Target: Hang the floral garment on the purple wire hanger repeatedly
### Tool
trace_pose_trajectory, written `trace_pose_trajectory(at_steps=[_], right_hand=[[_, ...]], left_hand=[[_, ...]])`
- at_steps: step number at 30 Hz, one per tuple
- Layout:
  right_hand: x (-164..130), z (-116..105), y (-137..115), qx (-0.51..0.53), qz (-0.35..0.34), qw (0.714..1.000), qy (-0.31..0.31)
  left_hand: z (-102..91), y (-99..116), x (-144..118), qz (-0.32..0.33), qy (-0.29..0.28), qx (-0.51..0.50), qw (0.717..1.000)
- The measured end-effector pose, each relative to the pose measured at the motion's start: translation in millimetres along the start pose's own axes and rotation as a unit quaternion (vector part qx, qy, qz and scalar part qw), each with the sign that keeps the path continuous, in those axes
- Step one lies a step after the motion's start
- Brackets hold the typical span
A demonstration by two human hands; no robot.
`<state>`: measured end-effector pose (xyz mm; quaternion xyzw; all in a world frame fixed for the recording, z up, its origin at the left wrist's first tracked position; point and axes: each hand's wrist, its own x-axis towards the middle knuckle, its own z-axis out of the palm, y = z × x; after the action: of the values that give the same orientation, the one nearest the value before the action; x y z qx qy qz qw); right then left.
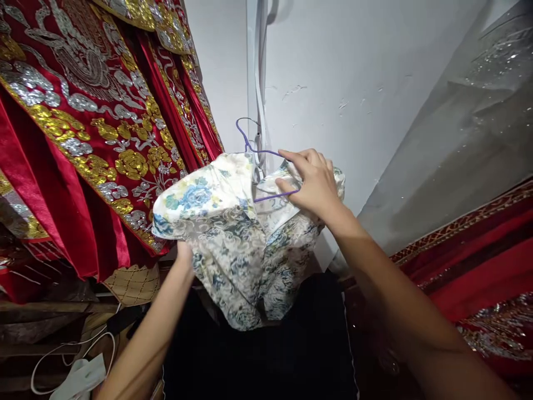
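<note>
A white blouse [216, 191] with blue flowers and grey-green patterning hangs on a purple hanger [244, 133] in front of me. The hanger's hook points up near the white wall strip, and its lower bar crosses the open neckline. My right hand [314, 183] is closed around the hanger at the right shoulder, its thumb inside the neckline and its fingers over the upper bar and the cloth. My left hand [185, 258] is under the blouse's left shoulder or sleeve. The cloth hides its fingers, so whether it grips anything does not show.
Red garments with gold and silver sequins [133, 164] hang on the left, close to the blouse. A pale wall [333, 83] stands behind. Clear plastic sheeting [453, 133] and red sequined cloth [491, 272] are on the right. White cables [112, 339] lie lower left.
</note>
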<state>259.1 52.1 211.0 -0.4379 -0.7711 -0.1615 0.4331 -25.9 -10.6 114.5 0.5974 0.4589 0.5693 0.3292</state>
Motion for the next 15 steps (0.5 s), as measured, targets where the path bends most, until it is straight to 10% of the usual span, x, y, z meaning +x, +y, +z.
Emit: trace_pose_trajectory(at_steps=[4, 9, 15], right_hand=[[-8, 2, 4, -0.039, 0.043, 0.998, 0.026], [-46, 11, 7, -0.026, 0.054, 0.998, 0.014], [-131, 43, -14, 0.298, 0.179, 0.936, 0.060]], left_hand=[[32.9, -51, -58, -0.116, 0.109, -0.180, 0.971], [71.9, -83, -100, -0.205, 0.123, -0.157, 0.958], [84.1, -102, -111, -0.243, 0.185, -0.205, 0.930]])
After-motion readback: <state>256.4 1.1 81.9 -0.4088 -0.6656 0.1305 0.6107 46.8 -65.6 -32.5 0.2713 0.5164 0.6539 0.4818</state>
